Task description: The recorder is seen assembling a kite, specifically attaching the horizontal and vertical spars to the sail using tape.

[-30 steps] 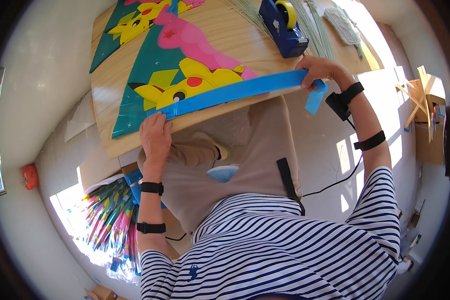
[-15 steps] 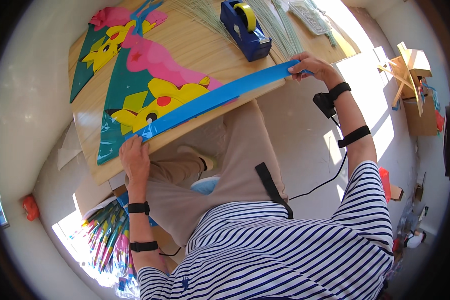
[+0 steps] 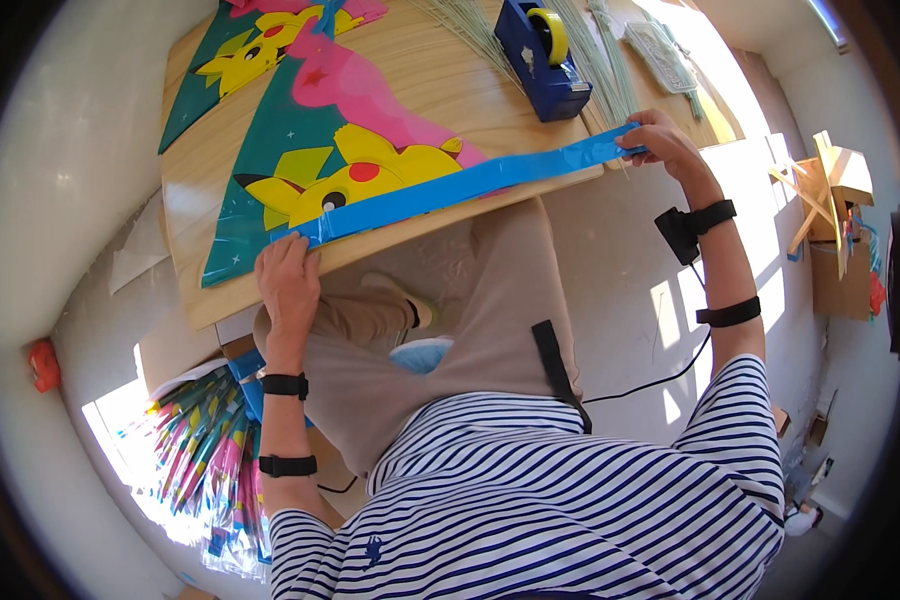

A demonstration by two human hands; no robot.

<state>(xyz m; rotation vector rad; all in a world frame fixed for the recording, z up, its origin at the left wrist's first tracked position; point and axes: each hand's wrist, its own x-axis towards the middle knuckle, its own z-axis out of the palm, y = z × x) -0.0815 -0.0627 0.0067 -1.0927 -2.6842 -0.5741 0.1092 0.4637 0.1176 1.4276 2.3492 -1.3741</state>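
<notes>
A long blue plastic strip (image 3: 450, 187) runs between my two hands along the near edge of the table. At its left end, my left hand (image 3: 288, 285) pinches it by the table edge. The fingers of my right hand (image 3: 667, 145) are closed on the other end, just beyond the table's right corner. Under the strip lies a green and pink printed sheet (image 3: 315, 90) with a yellow cartoon animal on it. The strip covers part of the sheet's lower edge.
Farther back on the wooden table (image 3: 530, 140) are a second printed sheet (image 3: 265, 50), a blue tape dispenser (image 3: 545, 65), several thin pale rods (image 3: 460, 30) and a clear plastic tray (image 3: 660, 52). Colourful plastic-wrapped bundles (image 3: 200, 440) sit low on my left.
The head view has shifted, so the table appears higher and farther right. The strip, still held at both ends, now bends slightly near its right part and slopes less steeply.
</notes>
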